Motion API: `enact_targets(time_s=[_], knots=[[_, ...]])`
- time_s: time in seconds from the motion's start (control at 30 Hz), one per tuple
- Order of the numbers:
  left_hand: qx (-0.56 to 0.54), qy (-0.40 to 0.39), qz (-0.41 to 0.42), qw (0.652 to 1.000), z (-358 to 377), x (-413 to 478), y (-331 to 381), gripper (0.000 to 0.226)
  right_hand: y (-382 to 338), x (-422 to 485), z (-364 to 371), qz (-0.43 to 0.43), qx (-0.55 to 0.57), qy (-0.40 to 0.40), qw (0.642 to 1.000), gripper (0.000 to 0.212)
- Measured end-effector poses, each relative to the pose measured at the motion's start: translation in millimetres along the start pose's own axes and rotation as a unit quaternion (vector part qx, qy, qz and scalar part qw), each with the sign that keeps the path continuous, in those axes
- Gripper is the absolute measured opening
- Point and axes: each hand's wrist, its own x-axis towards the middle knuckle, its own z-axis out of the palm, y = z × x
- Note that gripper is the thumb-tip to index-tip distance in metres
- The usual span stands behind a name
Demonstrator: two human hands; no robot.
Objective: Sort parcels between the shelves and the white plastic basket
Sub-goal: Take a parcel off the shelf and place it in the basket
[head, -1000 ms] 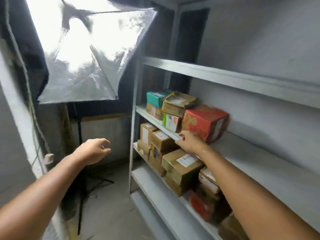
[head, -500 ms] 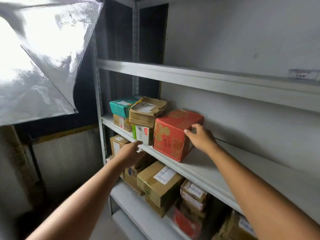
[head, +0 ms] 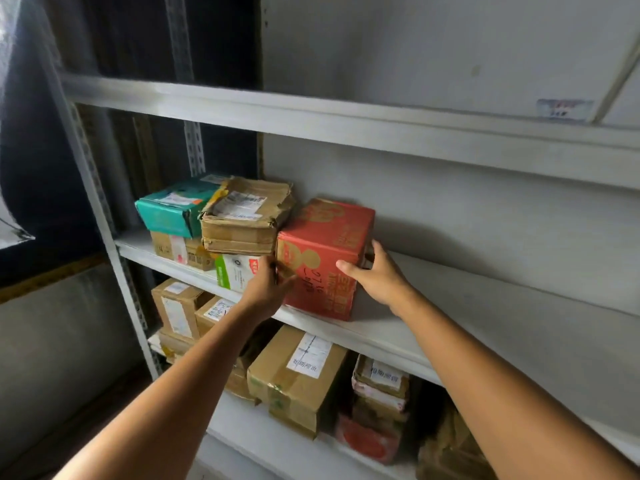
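Both hands hold one parcel in the head view. Left hand (head: 266, 289) grips the red box (head: 325, 251) at its 9 o'clock edge: the thumb lies on the front face, and the fingers curl round the corner into the gap beside the next parcel. Right hand (head: 377, 278) grips the same box at its 3 o'clock side, thumb on the front face and fingers wrapped round the side wall. The red box stands upright on the middle shelf (head: 467, 306), near the centre of the picture, with dark handwriting on its front.

Touching the box at its 9 o'clock is a white and green box (head: 235, 271), partly hidden by the left hand. A worn brown parcel (head: 246, 220) lies on top of it, and its corner meets the red box at 10 o'clock. Further out at 9 o'clock a teal parcel (head: 173, 209) sits on a small brown box (head: 169, 247).

At 6 o'clock from the red box, the lower shelf (head: 249, 431) carries more parcels. A brown labelled box (head: 298, 372) shows between the forearms, a tall brown box (head: 176, 306) stands at 8 o'clock, and a stack of flat parcels (head: 381, 379) sits at 5 o'clock above a red packet (head: 367, 441).

At 12 o'clock runs the upper shelf (head: 311, 123), with the grey wall (head: 450, 209) behind. A silver sheet (head: 10, 133) hangs at the far 9 o'clock edge.
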Motion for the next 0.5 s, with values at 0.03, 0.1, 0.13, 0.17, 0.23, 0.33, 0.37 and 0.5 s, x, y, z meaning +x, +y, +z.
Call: enact_targets(time_s=[0.03,0.1,0.13,0.17,0.23,0.33,0.37,0.5], knots=[[-0.013,-0.002,0.005,1.000,-1,1,-1,0.038,2,-1,3,0.003,0.005,0.003,1.000,0.074],[-0.023,-0.002,0.024,0.999,-4,1,-1,0.042,4,-7,3,0.009,0.016,0.004,1.000,0.064],[-0.029,-0.003,0.036,0.999,-5,0,0,0.045,6,-10,1,0.016,0.022,0.000,1.000,0.067],[-0.044,-0.013,0.047,0.998,-5,-2,3,0.047,8,-14,-2,0.024,0.029,-0.004,0.999,0.072],[-0.087,-0.051,0.068,0.993,-4,-9,11,0.049,11,-24,-8,0.024,0.056,0.007,0.998,0.077],[-0.157,-0.089,0.088,0.980,2,-21,31,0.040,14,-37,-19,-0.003,0.079,0.069,0.994,0.066],[-0.180,-0.095,0.094,0.975,5,-25,39,0.039,15,-41,-24,-0.012,0.078,0.091,0.993,0.059],[-0.212,-0.094,0.110,0.967,12,-41,66,0.037,16,-58,-47,-0.016,0.068,0.125,0.990,0.056]])
